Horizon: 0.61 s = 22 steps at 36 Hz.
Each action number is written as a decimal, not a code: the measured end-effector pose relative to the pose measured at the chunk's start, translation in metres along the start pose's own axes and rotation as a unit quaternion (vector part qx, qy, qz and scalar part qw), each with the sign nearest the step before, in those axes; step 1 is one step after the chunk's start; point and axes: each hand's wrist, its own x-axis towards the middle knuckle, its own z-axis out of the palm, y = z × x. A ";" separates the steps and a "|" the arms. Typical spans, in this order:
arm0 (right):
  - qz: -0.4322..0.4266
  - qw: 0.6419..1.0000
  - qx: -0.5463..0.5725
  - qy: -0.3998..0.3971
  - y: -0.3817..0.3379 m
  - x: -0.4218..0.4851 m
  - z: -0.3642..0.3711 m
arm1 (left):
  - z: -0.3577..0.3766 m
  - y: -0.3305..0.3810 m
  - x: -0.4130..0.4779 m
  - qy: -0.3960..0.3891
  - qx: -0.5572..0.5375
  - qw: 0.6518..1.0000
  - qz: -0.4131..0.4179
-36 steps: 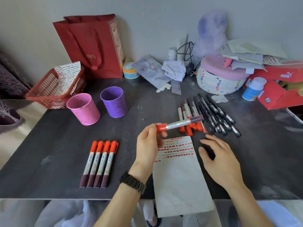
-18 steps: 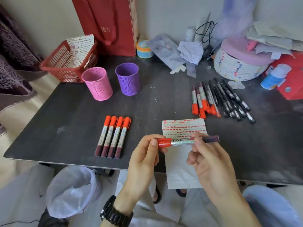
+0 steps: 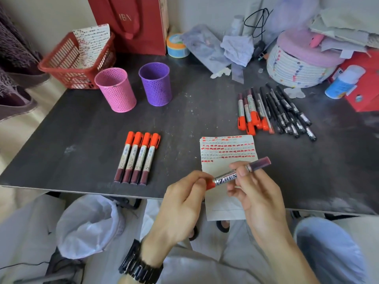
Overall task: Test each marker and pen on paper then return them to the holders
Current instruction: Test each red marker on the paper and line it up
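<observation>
Head view gives you a dark worktop (image 3: 86, 128) set against a pale wall, with a red bag (image 3: 131, 23) standing at its back edge. Taking the paper (image 3: 227, 149) as your landmark: it lies at the near edge and overhangs it, red strokes filling its far half. Left of the paper, four markers (image 3: 137, 158) lie side by side, orange caps pointing away from you. Beyond them, back and left of the paper, stand the pink holder (image 3: 115, 90) and the purple holder (image 3: 155, 84), with a red basket (image 3: 75, 62) farther left. Back and right of the paper lies a loose pile (image 3: 272, 111) of markers and black pens.

Your left hand (image 3: 180, 206) pinches the orange cap of the marker (image 3: 239, 174) between thumb and fingertips. Your right hand (image 3: 258, 193) grips its barrel, fingers curled round it. You hold that marker above the paper's near half, its long axis running left to right and tilted, cap lower left, dark end upper right.
</observation>
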 end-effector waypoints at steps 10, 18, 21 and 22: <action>0.119 0.920 0.371 0.042 -0.007 -0.008 0.018 | 0.039 -0.004 0.000 0.115 0.206 0.972 0.022; 0.173 0.911 0.357 0.111 -0.022 0.004 0.013 | 0.058 -0.001 -0.013 0.148 0.205 0.966 0.050; 0.161 0.922 0.347 0.064 -0.026 0.008 0.011 | 0.057 0.004 -0.012 0.133 0.180 0.973 0.055; 0.158 0.923 0.347 0.051 -0.027 0.009 0.012 | 0.056 0.005 -0.011 0.121 0.169 0.977 0.052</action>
